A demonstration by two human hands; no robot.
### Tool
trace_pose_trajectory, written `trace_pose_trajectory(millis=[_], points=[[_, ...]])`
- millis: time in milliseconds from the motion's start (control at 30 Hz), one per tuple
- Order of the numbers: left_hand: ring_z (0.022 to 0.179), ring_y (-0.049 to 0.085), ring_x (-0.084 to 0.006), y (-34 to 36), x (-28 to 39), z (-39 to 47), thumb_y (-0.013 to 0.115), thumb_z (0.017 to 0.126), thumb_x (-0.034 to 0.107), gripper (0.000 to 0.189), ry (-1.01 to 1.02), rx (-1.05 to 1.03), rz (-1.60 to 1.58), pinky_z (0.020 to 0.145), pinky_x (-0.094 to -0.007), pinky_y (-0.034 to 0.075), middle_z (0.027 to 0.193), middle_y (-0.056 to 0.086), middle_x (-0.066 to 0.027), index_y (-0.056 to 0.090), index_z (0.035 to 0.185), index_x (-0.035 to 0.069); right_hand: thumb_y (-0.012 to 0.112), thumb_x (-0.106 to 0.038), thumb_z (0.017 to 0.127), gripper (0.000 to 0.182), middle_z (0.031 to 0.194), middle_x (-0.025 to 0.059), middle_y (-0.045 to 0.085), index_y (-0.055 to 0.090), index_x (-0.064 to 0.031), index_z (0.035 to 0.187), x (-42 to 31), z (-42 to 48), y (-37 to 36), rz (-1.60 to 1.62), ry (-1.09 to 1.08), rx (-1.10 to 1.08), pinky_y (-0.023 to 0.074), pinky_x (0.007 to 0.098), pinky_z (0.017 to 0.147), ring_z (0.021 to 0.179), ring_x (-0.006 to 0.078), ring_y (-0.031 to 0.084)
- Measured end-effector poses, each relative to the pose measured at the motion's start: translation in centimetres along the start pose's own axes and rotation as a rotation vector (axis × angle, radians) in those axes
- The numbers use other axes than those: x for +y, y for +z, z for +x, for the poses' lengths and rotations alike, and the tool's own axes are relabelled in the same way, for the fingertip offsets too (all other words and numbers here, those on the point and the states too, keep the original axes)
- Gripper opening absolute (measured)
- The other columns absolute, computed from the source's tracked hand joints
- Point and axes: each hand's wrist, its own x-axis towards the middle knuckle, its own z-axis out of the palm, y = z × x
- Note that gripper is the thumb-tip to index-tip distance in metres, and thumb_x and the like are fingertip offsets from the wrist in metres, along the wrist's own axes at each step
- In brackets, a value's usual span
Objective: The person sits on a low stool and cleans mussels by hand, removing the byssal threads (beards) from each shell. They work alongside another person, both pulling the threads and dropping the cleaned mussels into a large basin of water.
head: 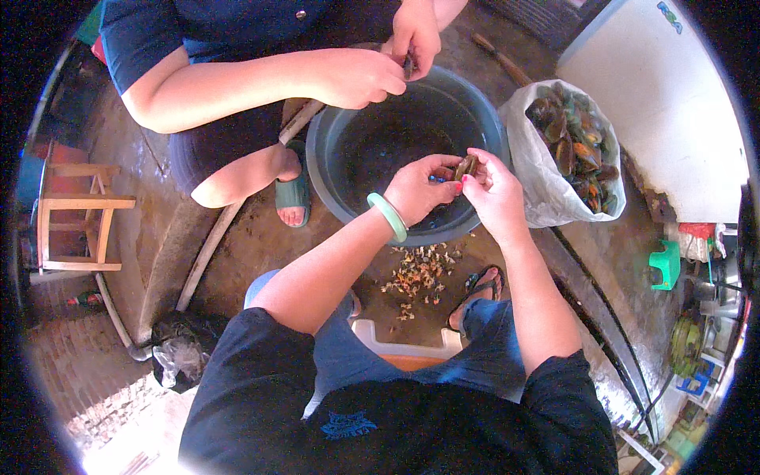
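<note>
Above the near side of a large blue-grey plastic tub [341,205], both my hands meet on one mussel [466,168]. My left hand [420,185], with a pale green bangle on its wrist, grips the shell from the left. From the other side my right hand [494,187] pinches it between thumb and fingers. The tub's inside is dark, and its contents are hard to make out. To the right, a white woven sack [537,196] with a rolled-down top is full of mussels [573,148], some with orange flesh or growth showing.
Across the tub, another person's hands [380,71] hold a small dark shell. Orange and whitish scraps [415,270] litter the wet floor between my feet. A wooden stool [89,205] stands at left, a green plastic stool [665,265] at right. A pipe [211,261] runs along the floor.
</note>
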Motion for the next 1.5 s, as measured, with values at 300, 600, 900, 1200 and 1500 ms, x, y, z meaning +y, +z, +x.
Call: trace_pose_trajectory(millis=[300, 600, 900, 1200, 1500], points=[[0.084, 0.064, -0.0154, -1.9, 0.7, 0.5, 0.052, 0.088, 0.012, 0.039, -0.176, -0.159, -0.184, 0.075, -0.0266, 0.053, 0.100, 0.064, -0.0120, 0.049, 0.124, -0.004, 0.056, 0.002, 0.078, 0.028, 0.101, 0.0168, 0.062, 0.053, -0.0065, 0.105, -1.6, 0.3, -1.4, 0.063, -0.080, 0.016, 0.0510, 0.0344, 0.076, 0.089, 0.0282, 0.064], [0.091, 0.062, -0.0176, 0.3, 0.2, 0.2, 0.051, 0.087, 0.009, 0.037, -0.068, -0.001, -0.274, 0.081, -0.0287, 0.052, 0.103, 0.059, -0.0113, 0.044, 0.123, -0.002, 0.061, 0.001, 0.074, 0.025, 0.101, 0.0167, 0.055, 0.055, -0.0058, 0.098, -2.5, -0.5, -1.4, -0.410, -0.284, -0.050, 0.0505, 0.0397, 0.075, 0.087, 0.0369, 0.059], [0.078, 0.061, -0.0137, 1.7, -0.8, 0.0, 0.053, 0.084, 0.001, 0.032, -0.033, 0.122, -0.304, 0.071, -0.0255, 0.051, 0.095, 0.061, -0.0097, 0.049, 0.116, -0.003, 0.061, 0.001, 0.075, 0.030, 0.097, 0.0161, 0.057, 0.052, -0.0059, 0.102, -2.6, -0.7, -0.7, -0.326, -0.200, -0.025, 0.0505, 0.0401, 0.072, 0.082, 0.0328, 0.061], [0.086, 0.062, -0.0149, 0.9, -1.0, 0.2, 0.057, 0.087, 0.007, 0.033, -0.084, -0.016, -0.398, 0.078, -0.0276, 0.052, 0.099, 0.061, -0.0076, 0.049, 0.118, 0.000, 0.060, -0.001, 0.075, 0.022, 0.101, 0.0158, 0.056, 0.056, -0.0052, 0.096, -2.7, -0.7, -0.7, -0.382, -0.302, -0.004, 0.0500, 0.0420, 0.075, 0.089, 0.0363, 0.058], [0.081, 0.063, -0.0128, 1.1, -0.7, 0.2, 0.054, 0.086, 0.003, 0.030, -0.132, -0.014, -0.518, 0.075, -0.0249, 0.052, 0.093, 0.062, -0.0078, 0.051, 0.116, -0.001, 0.060, -0.003, 0.076, 0.022, 0.103, 0.0139, 0.056, 0.057, -0.0064, 0.097, -2.7, -0.8, -0.9, -0.382, -0.251, -0.038, 0.0508, 0.0406, 0.075, 0.091, 0.0344, 0.059]])
